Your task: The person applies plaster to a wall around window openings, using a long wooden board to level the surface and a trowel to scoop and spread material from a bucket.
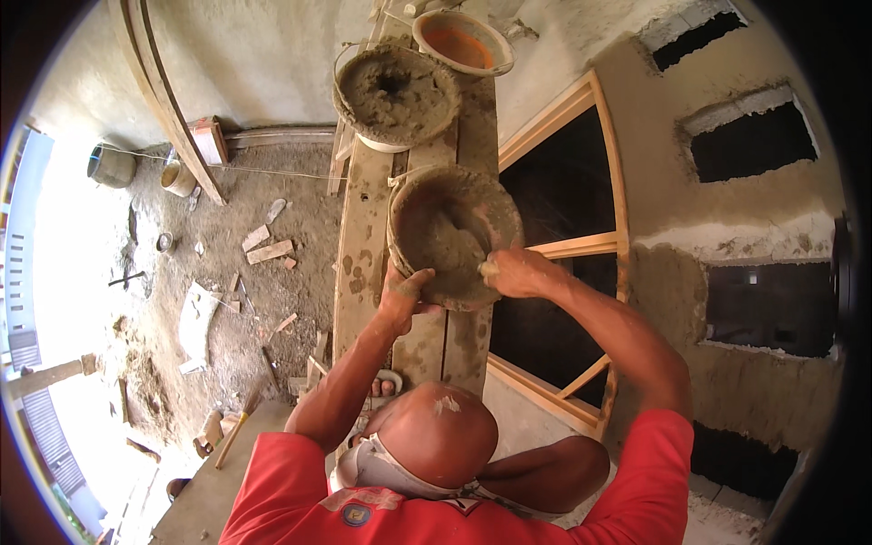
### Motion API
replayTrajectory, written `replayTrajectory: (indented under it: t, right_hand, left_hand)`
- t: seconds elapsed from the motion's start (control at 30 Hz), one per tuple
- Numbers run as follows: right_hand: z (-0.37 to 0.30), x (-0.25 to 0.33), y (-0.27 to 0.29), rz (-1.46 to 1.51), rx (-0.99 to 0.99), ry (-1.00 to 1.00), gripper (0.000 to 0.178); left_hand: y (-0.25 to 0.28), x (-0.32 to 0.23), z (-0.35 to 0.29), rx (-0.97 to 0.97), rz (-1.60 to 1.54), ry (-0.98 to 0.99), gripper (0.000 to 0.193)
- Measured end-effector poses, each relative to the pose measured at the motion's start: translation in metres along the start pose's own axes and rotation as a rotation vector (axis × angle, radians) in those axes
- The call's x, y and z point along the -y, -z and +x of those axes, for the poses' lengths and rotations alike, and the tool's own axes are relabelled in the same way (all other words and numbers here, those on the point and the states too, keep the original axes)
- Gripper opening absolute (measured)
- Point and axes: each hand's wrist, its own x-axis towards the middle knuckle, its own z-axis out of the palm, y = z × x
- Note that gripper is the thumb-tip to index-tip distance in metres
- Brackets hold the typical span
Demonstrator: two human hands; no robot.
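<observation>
In front of me on the planks a mortar-caked bucket (pixel 406 195) is tipped toward me, with wet grey mortar (pixel 436 245) inside. My left hand (pixel 402 298) grips its near left rim, thumb over the edge. Across the near right rim reaches my right hand (pixel 520 272), fingers closed at the bucket's mouth. A pale end shows at those fingers, but what they hold is hidden by the hand and the mortar. Just beyond stands a second bucket (pixel 386 145), heaped with thick mortar (pixel 400 95).
A pail with orange-brown contents (pixel 463 45) sits at the planks' far end. The raised planks (pixel 363 245) drop on the left to a dirt floor (pixel 300 218) with scattered wood and brick pieces. On the right is a wooden window frame (pixel 581 245) against a wall with openings.
</observation>
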Motion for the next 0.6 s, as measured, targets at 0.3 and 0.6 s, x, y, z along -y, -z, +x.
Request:
replayTrajectory:
  t: [0.3,0.6]
  right_hand:
    - [-0.075,0.023,0.025,-0.086,-0.104,0.086,0.025]
    - [-0.025,-0.004,-0.020,-0.324,-0.333,0.185,0.014]
  left_hand:
    - [-0.006,0.011,0.000,-0.067,0.042,-0.118,0.049]
    - [0.007,0.019,-0.013,-0.060,0.199,-0.062,0.059]
